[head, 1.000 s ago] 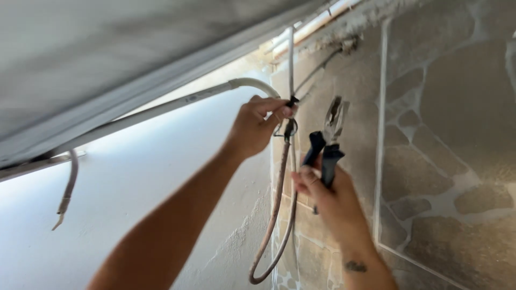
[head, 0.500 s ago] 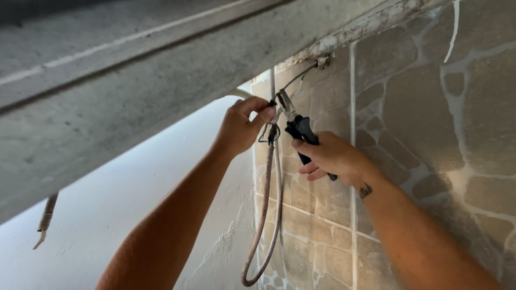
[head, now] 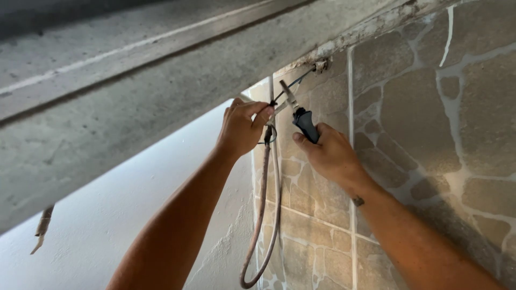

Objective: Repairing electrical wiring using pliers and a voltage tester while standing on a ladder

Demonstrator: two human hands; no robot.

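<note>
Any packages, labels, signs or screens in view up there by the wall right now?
None in view: only the left hand on the looped cables, the right hand with black-handled pliers, the stone-tiled wall and the concrete beam.

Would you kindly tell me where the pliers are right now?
In the head view, the pliers sit just right of centre in the right hand, against the stone wall, tips at the cable pinched by the left hand.

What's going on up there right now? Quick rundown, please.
Left hand pinching cable bundle at black tie. Right hand gripping dark-handled pliers, tips at the tie. Concrete beam close overhead.
</note>
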